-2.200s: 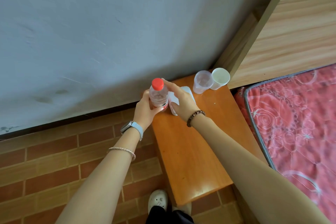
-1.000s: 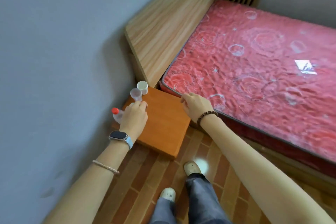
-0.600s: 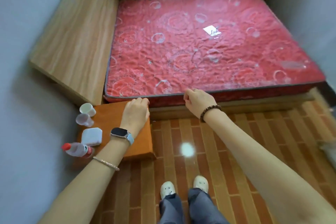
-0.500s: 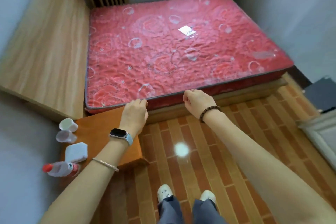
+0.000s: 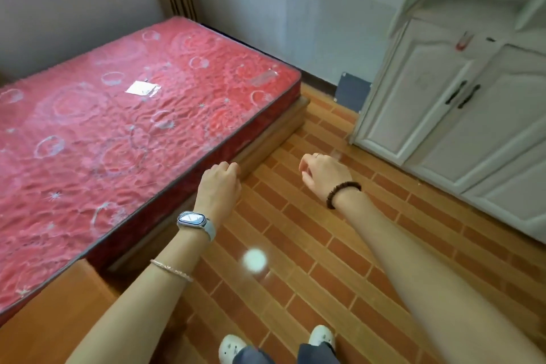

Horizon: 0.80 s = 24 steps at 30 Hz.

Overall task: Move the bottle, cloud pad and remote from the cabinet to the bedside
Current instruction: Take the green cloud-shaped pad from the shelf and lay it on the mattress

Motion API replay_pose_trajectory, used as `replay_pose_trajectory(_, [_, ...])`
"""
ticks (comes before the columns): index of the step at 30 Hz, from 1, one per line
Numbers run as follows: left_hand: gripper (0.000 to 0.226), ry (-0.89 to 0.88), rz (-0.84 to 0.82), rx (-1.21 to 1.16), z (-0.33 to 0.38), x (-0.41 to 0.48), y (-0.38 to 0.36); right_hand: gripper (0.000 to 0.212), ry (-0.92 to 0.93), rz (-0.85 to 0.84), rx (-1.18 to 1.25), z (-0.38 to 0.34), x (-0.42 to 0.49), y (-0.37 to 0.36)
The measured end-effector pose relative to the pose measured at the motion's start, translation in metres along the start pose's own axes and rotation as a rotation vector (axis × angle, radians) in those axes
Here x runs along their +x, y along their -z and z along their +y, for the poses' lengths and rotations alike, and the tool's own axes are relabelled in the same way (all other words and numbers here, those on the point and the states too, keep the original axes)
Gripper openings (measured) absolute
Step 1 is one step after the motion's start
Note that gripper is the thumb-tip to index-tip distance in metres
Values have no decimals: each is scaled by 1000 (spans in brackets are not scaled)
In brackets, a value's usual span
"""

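Red mattress, brick floor.

Both hands, left and right, loosely curled, empty.

Nothing here can be read. A white tag lies on the mattress — too blurred to tell whether it carries print. The watch face shows only a pale glare, and the small red mark on the cabinet — no letters make out.
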<state>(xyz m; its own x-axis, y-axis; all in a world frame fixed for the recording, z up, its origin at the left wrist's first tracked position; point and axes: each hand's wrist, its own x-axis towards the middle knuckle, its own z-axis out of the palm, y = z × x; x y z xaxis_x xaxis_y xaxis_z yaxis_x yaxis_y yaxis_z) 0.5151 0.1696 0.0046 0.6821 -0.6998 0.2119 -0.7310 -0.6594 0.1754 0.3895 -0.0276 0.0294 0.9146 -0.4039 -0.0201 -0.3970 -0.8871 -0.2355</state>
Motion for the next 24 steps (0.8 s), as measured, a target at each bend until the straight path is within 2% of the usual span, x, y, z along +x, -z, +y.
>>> replay_pose_trajectory(5, [12, -103, 27, -24, 96, 26, -15, 12, -110, 45, 14, 92, -41, 32])
replay_pose_trajectory(10, [6, -224, 20, -78, 177, 57, -29, 12, -239, 97, 52, 168, -75, 62])
replay_pose_trajectory(19, [7, -450, 26, -130, 297, 127, -39, 14, -452, 177, 46, 267, -103, 100])
replay_pose_trajectory(24, [18, -539, 47, -188, 341, 187, -45, 17, -527, 239, 37, 309, -86, 127])
